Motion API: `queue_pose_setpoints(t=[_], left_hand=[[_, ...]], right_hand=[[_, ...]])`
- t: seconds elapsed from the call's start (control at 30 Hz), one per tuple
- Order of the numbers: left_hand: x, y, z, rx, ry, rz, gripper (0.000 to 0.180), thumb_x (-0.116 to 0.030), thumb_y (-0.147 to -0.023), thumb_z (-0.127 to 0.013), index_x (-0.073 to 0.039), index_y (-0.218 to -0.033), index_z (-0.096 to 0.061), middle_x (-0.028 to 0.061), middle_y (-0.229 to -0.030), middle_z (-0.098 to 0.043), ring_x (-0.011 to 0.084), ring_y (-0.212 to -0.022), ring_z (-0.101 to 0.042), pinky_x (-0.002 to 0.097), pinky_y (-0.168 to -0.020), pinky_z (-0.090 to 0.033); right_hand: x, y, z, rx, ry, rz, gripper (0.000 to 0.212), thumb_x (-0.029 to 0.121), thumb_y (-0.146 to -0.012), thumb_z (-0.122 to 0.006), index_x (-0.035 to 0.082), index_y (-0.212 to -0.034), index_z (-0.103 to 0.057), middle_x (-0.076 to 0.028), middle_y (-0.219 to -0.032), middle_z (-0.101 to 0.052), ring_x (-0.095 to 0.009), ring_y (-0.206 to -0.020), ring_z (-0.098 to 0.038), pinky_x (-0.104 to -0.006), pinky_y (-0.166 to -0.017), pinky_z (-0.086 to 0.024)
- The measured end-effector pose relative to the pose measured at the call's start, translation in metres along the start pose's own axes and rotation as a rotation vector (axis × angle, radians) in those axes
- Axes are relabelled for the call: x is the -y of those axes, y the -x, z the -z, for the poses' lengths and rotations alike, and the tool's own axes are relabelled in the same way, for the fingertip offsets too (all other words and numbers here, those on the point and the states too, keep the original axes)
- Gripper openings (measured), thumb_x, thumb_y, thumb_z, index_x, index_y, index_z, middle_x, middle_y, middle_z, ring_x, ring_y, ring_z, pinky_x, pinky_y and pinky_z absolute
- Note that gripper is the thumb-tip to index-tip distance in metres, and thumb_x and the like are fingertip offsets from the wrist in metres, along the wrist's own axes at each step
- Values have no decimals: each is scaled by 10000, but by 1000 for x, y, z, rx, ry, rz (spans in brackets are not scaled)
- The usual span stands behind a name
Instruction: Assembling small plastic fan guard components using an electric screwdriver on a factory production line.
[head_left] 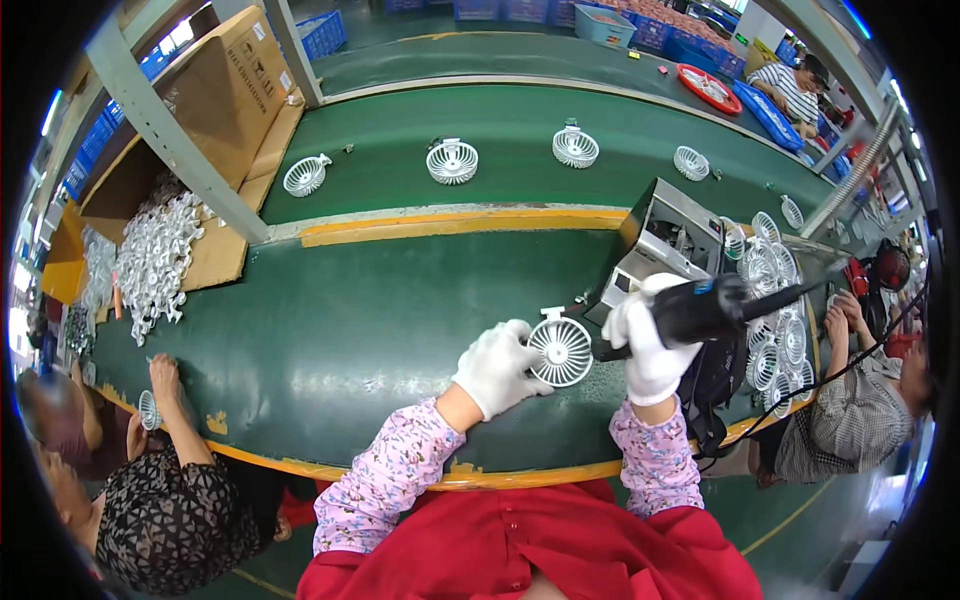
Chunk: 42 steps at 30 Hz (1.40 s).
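My left hand [500, 368], in a white glove, grips the edge of a round white fan grille [562, 353] on the green table. The grille has radial slats and a small bracket at its far edge. In my right hand [650, 345], also gloved in white, is a black power screwdriver [695, 312]. It lies tilted across the hand, and its narrow end points left, close beside the grille's right edge. Whether its tip touches the grille I cannot tell. Just beyond my right hand stands a metal screw feeder box [672, 240].
Stacked white grilles [775, 270] crowd the table's right side, by a black bag [715, 385] and a cable. Spaced grilles [452, 161] lie on the green conveyor belt [380, 125] beyond. White parts [160, 255] spill from a cardboard box [235, 85] at left. Co-workers sit on both sides.
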<state>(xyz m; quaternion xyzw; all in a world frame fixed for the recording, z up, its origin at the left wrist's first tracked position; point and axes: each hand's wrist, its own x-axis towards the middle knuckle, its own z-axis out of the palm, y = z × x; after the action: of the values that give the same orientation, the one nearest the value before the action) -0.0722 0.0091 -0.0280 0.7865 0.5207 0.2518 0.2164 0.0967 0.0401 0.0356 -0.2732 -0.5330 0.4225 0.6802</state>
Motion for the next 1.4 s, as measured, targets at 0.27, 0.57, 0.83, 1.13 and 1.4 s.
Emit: queue_pose_setpoints(t=[0.27, 0.57, 0.83, 1.13, 1.4], left_hand=[[0, -1, -5, 12, -14, -34, 298, -325, -579, -783, -110, -755, -677, 94, -946, -564, 287, -867, -550, 370, -773, -455], [-2, -1, -5, 24, -50, -28, 312, -341, -594, -762, -117, -796, -680, 76, -929, -552, 266, -891, -535, 372, -786, -435], [0, 3, -9, 2, -24, -49, 305, -350, -608, -752, -139, -818, -682, 60, -891, -551, 253, -868, -528, 372, -776, -424], [0, 0, -10, 21, -43, -83, 323, -373, -599, -747, -124, -788, -668, 66, -866, -553, 268, -847, -528, 380, -755, -428], [-1, -1, -11, 32, -42, -93, 330, -383, -611, -732, -122, -799, -662, 70, -862, -539, 271, -849, -524, 389, -743, -427]], right_hand=[[-35, 17, 5, -17, -27, -159, 360, -142, -702, -641, 26, -988, -501, -29, -821, -543, -95, -698, -572, -236, -600, -486], [-40, 14, 10, 84, -87, -296, 352, -97, -667, -695, 23, -949, -521, -44, -872, -552, -96, -728, -568, -237, -655, -493], [12, -20, 11, -137, 156, 89, 239, -78, -798, -513, -3, -1016, -452, -62, -606, -495, -146, -440, -476, -284, -446, -431], [16, -29, 26, -156, 164, 39, 290, -131, -753, -568, 12, -988, -475, -57, -629, -531, -121, -475, -509, -241, -464, -421], [-19, 23, 1, 47, 57, -161, 369, -79, -712, -661, 14, -1033, -505, -31, -846, -561, -89, -678, -565, -228, -609, -476]])
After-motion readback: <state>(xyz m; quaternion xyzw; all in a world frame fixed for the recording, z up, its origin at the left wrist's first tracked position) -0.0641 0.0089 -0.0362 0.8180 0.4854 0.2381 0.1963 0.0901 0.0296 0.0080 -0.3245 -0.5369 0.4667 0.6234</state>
